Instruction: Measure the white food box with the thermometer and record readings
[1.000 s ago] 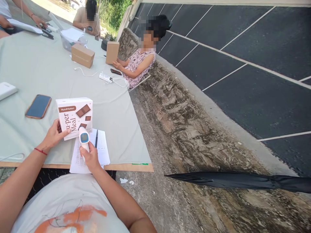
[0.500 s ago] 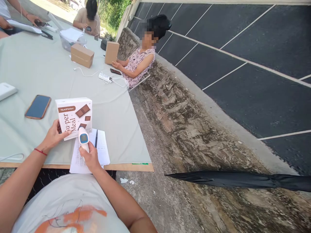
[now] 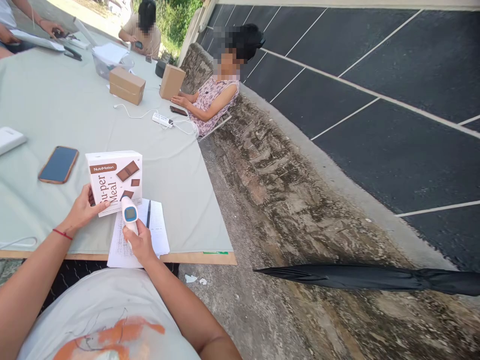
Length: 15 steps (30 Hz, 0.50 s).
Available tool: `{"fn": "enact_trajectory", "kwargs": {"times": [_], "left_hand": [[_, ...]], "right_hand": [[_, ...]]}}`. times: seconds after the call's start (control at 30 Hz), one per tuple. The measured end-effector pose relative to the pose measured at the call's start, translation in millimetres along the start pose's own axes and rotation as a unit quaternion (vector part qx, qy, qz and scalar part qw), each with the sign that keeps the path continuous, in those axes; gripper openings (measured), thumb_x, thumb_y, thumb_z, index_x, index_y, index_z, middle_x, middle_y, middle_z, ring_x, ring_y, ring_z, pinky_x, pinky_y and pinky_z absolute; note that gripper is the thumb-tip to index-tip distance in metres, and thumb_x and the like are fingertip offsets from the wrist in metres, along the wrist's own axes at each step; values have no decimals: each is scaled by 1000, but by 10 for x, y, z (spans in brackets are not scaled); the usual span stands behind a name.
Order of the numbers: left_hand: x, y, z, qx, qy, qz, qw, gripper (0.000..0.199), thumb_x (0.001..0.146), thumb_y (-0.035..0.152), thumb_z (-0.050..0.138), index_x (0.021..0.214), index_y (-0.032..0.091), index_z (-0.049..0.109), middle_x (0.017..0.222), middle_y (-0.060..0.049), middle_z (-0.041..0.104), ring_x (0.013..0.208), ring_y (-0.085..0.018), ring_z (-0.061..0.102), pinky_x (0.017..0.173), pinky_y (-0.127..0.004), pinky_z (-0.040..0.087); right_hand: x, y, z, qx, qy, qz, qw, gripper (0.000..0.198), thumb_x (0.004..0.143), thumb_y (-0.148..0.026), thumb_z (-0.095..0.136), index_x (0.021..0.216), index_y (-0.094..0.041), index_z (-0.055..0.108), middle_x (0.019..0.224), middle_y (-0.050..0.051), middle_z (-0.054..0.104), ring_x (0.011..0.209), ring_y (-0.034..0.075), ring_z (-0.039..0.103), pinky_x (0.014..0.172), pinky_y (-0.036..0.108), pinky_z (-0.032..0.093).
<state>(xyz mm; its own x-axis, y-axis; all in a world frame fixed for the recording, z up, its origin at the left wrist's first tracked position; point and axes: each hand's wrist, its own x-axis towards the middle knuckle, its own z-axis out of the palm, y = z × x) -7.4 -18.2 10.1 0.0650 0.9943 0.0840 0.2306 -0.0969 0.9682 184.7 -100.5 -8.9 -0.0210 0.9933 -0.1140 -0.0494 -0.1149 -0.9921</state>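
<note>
With my left hand (image 3: 84, 207) I grip the lower left edge of a white and brown NutriMotion meal box (image 3: 116, 182), which is held upright above the near part of the table. Its front carries pictures of chocolate pieces. My right hand (image 3: 139, 241) is closed around the handle of a white infrared thermometer (image 3: 130, 214) with a blue-framed display. The thermometer's head points at the lower part of the box; whether they touch I cannot tell. Under my right hand lie sheets of paper (image 3: 159, 235) with a dark pen (image 3: 149, 212) on them.
A smartphone (image 3: 59, 165) lies left of the box on the cloth-covered table (image 3: 183, 200). Farther back are a cardboard box (image 3: 127, 86), a power strip (image 3: 162, 120) and a plastic bin (image 3: 103, 67). A person (image 3: 219, 95) at the right edge holds another carton (image 3: 172, 81).
The person on the right has tilted and lowered their carton slightly. The person at the far end has shifted a little to the right. My hands have barely moved.
</note>
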Motion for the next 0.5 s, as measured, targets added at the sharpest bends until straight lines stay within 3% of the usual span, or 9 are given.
{"fn": "enact_trajectory", "kwargs": {"times": [0.5], "left_hand": [[-5, 34, 9, -5, 2, -11, 1000, 77, 63, 58, 80, 120, 18, 46, 128, -17, 64, 117, -37, 63, 95, -53, 56]], "right_hand": [[9, 13, 8, 7, 3, 3, 1000, 26, 70, -44, 62, 79, -21, 54, 65, -5, 51, 62, 13, 44, 62, 28, 39]]}}
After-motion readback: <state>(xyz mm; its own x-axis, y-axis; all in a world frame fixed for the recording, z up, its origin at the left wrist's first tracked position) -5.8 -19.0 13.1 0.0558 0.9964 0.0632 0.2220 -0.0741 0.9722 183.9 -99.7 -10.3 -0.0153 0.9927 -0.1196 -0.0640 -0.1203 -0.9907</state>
